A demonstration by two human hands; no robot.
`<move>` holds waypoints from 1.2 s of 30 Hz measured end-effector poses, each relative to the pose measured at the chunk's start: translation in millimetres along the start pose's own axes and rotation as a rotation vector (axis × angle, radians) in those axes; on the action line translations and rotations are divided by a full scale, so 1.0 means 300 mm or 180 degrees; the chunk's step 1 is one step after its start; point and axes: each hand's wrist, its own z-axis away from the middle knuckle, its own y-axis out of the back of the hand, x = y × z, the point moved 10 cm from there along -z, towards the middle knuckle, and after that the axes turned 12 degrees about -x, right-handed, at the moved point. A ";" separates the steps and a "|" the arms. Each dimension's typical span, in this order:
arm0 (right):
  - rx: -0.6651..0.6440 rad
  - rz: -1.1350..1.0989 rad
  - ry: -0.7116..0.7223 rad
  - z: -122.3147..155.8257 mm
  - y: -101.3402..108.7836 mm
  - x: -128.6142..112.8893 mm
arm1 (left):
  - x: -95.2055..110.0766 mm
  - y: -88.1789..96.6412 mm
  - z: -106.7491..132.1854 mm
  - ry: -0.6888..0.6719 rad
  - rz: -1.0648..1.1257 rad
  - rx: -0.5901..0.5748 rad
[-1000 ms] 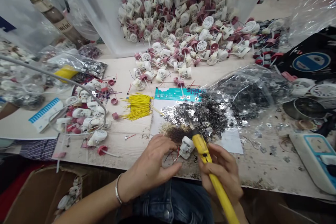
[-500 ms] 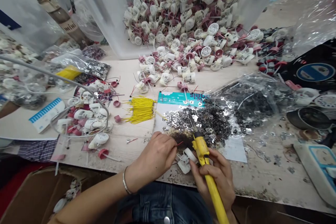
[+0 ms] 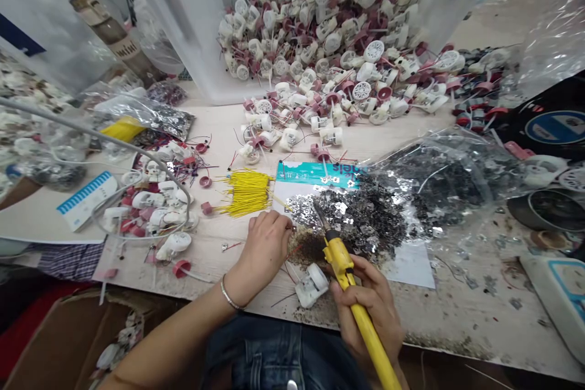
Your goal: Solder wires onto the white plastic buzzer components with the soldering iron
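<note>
Right grip [image 3: 363, 304] is clamped round a yellow soldering iron [image 3: 340, 262], left grip [image 3: 267, 247] bunched up, can't tell on what, near a white plastic housing [image 3: 312, 285], with silvery metal tabs [image 3: 361, 216] heaped just past the iron's tip.

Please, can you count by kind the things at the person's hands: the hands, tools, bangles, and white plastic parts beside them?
Hands (left hand, right hand): 2
Soldering iron: 1
Metal bangle: 1
White plastic housing: 1
Total: 5

Single head-worn view, looking forward and steeply down from the person's head: the left hand [image 3: 267, 250] and right hand [image 3: 365, 308] lie close at the near edge, the tabletop [image 3: 219, 128] spreads beyond, and a plastic bin [image 3: 183, 24] stands far centre.
</note>
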 end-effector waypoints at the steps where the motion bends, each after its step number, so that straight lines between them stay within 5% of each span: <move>1: 0.0005 0.0015 -0.0004 0.005 0.004 0.002 | -0.004 0.001 -0.004 -0.0009 0.0021 -0.0007; 12: -0.0079 0.0216 0.0006 0.021 0.032 0.002 | 0.032 0.064 0.045 -0.0830 -0.0288 0.0720; 17: 0.0079 0.0121 -0.0287 0.033 0.062 0.013 | 0.090 0.020 0.053 -0.1356 0.0177 0.0014; 23: 0.0080 0.0297 -0.0056 0.050 0.106 0.011 | 0.037 0.042 0.069 -0.0695 0.0779 -0.0224; 28: -0.0435 0.0419 0.0218 0.058 0.086 -0.004 | 0.058 -0.030 0.078 -0.0526 0.0618 -0.0638; 36: -0.0305 0.0133 0.0118 0.076 0.110 0.006 | 0.080 -0.046 0.035 -0.0460 0.0335 -0.0428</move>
